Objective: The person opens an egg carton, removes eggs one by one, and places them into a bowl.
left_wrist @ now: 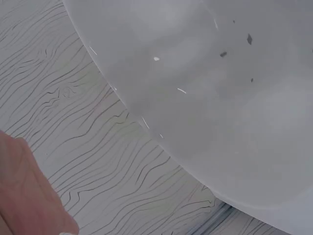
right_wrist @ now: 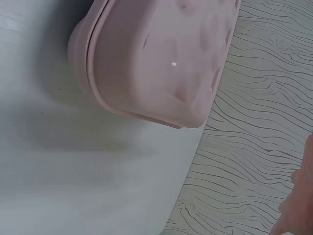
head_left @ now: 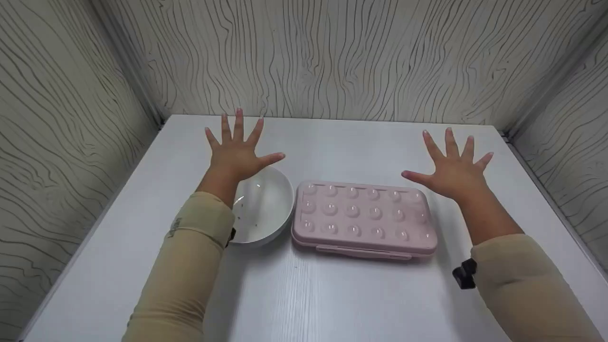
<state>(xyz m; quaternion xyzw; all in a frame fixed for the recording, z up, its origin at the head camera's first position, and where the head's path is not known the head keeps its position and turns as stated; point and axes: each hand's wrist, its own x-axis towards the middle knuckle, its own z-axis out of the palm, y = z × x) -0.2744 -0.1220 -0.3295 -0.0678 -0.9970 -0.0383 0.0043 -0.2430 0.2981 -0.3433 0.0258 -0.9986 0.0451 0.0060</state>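
Beside the bowl [head_left: 273, 202], the pink case [head_left: 365, 219] stretches left-right, latch [head_left: 363, 252] nearside.

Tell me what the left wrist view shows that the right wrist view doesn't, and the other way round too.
Only the left wrist view shows the white bowl, the dark specks inside it and part of the left hand. Only the right wrist view shows one end of the pink case and part of the right hand. Both share the wall with its wavy grain pattern.
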